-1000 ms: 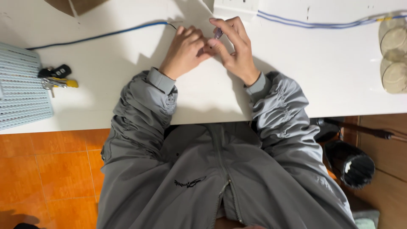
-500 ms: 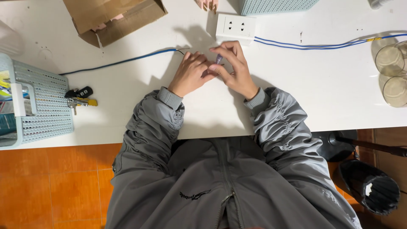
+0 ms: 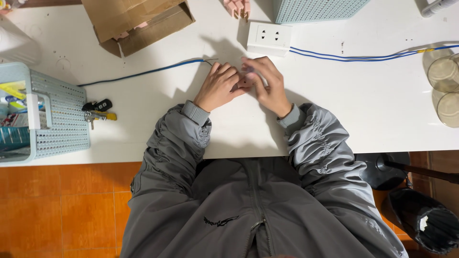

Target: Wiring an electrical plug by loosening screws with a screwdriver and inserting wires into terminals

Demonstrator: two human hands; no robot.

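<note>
My left hand (image 3: 219, 86) and my right hand (image 3: 266, 85) meet over the white table (image 3: 358, 100), fingers curled around a small pinkish part (image 3: 245, 82) held between them. A blue cable (image 3: 143, 72) runs in from the left, and its bare end reaches my left fingertips. A white socket plate (image 3: 269, 38) lies just beyond my hands, with two more blue wires (image 3: 354, 57) leading off to the right. Exactly how each hand grips the small part is hidden by the fingers.
A pale blue perforated basket (image 3: 62, 124) with tools stands at the left edge, keys (image 3: 97, 111) beside it. An open cardboard box (image 3: 138, 21) sits at the back left, another blue basket (image 3: 315, 9) at the back, and glass jars (image 3: 444, 91) at the right.
The view has tilted, so more of the far table now shows. My hands stay together on the small part, with fingers shifting slightly.
</note>
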